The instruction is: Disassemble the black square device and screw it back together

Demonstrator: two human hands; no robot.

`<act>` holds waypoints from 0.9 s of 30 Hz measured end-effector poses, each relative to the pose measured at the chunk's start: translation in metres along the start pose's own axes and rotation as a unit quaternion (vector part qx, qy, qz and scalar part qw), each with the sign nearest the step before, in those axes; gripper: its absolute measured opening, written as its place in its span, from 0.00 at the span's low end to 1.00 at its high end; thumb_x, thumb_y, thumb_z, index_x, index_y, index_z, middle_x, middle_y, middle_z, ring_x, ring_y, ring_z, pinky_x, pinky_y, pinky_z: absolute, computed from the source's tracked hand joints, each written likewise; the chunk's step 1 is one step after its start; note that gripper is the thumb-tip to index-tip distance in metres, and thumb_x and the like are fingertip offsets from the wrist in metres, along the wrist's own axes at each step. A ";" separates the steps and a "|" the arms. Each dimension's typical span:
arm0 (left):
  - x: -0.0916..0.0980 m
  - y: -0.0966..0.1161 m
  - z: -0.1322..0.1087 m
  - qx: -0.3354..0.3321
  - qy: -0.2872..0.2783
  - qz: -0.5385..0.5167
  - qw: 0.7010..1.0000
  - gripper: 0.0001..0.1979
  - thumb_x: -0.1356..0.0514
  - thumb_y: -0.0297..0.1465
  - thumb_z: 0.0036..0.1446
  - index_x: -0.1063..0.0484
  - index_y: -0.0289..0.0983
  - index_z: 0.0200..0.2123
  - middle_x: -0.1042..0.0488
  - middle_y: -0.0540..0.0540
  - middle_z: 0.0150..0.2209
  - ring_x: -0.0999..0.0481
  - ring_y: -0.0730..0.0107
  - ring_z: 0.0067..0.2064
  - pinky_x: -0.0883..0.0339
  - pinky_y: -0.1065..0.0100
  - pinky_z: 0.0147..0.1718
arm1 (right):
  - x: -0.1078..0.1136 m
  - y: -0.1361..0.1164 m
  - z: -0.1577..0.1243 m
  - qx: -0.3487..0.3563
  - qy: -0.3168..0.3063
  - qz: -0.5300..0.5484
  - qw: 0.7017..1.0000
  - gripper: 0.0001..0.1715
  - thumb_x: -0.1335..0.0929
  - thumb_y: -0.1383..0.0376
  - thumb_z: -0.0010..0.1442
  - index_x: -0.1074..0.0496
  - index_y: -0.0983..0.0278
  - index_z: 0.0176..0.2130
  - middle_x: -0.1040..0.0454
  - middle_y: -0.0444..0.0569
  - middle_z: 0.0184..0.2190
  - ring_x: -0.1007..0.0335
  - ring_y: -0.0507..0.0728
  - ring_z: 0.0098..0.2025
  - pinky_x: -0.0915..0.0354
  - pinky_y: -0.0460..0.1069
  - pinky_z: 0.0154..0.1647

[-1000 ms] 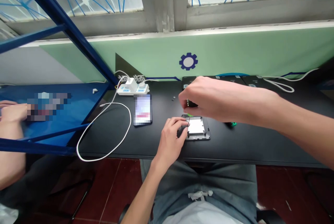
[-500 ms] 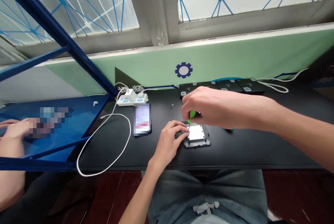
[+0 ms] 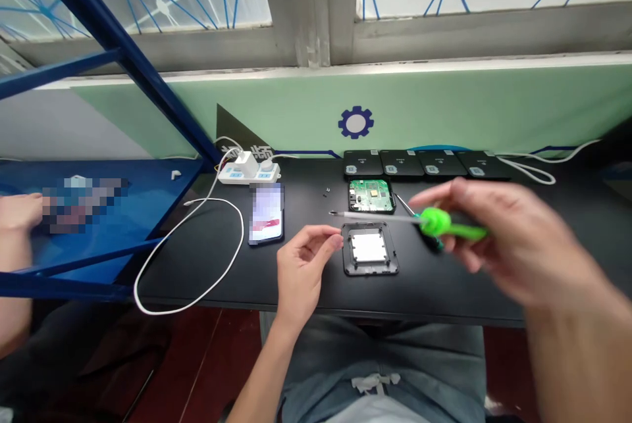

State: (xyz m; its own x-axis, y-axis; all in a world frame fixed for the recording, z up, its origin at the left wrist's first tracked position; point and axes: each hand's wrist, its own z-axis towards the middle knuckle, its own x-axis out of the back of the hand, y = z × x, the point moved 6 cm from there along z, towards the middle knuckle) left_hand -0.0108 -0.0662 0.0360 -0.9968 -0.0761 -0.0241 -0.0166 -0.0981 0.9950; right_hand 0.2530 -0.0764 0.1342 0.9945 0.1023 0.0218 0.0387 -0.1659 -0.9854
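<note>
My right hand (image 3: 488,232), a little blurred by motion, grips the bright green handle of a screwdriver (image 3: 434,221). Its long pale shaft points left, with the tip in the air above the far left corner of a black plastic cover (image 3: 349,265). The cover lies on the table, with a white square pad (image 3: 368,248) in its middle. At the cover's left edge, my left hand (image 3: 303,272) has its thumb and index finger pinched together; whatever is between them is too small to make out. Just behind the cover sits a green circuit board (image 3: 370,195) in a black housing.
Several black boxes (image 3: 399,164) line the back. A second screwdriver (image 3: 434,239) lies partly behind my right hand. Tiny screws (image 3: 326,192), a phone (image 3: 266,214), a white power strip (image 3: 249,173) and a looped cable (image 3: 241,229) are leftward. Another person's hand (image 3: 20,212) is far left.
My right hand has lifted the screwdriver off the cover and swung right, turning it from upright to nearly level. The left hand has drawn back to the cover's left edge. The circuit board is now uncovered.
</note>
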 end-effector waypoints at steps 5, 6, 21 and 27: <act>0.006 -0.009 -0.040 0.078 0.035 -0.097 0.992 0.12 0.19 0.41 0.63 0.10 0.40 0.42 0.10 0.45 0.38 0.09 0.61 0.41 0.12 0.64 0.47 | -0.075 0.094 -0.035 -0.073 -0.060 0.266 0.959 0.23 0.24 0.44 0.69 0.16 0.57 0.50 0.29 0.49 0.39 0.44 0.51 0.28 0.39 0.50 0.27; 0.007 -0.010 -0.047 0.085 0.037 -0.107 0.990 0.12 0.19 0.41 0.63 0.10 0.40 0.42 0.10 0.45 0.38 0.08 0.61 0.41 0.12 0.65 0.47 | -0.085 0.102 -0.037 -0.074 -0.057 0.294 0.951 0.21 0.26 0.44 0.70 0.17 0.56 0.51 0.30 0.48 0.39 0.44 0.51 0.28 0.37 0.51 0.28; 0.017 -0.007 -0.059 0.091 0.020 -0.085 0.992 0.08 0.22 0.37 0.65 0.07 0.38 0.42 0.08 0.41 0.40 0.06 0.54 0.43 0.10 0.62 0.50 | -0.107 0.083 -0.026 0.183 0.104 -0.190 0.959 0.12 0.25 0.54 0.77 0.12 0.56 0.46 0.23 0.44 0.32 0.28 0.53 0.32 0.33 0.47 0.34; 0.013 -0.007 -0.052 0.083 0.008 -0.090 0.992 0.05 0.23 0.33 0.66 0.08 0.38 0.43 0.08 0.42 0.42 0.06 0.57 0.44 0.11 0.66 0.50 | -0.100 0.078 -0.022 0.260 0.098 -0.255 0.926 0.07 0.25 0.63 0.78 0.13 0.53 0.49 0.23 0.41 0.34 0.26 0.51 0.33 0.33 0.46 0.35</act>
State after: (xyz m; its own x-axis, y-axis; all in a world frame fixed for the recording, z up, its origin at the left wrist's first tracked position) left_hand -0.0195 -0.1180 0.0234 -0.9752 -0.0884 -0.2031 -0.2082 0.0528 0.9767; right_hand 0.1584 -0.1207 0.0591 0.8600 -0.1511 0.4874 0.5073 0.3558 -0.7849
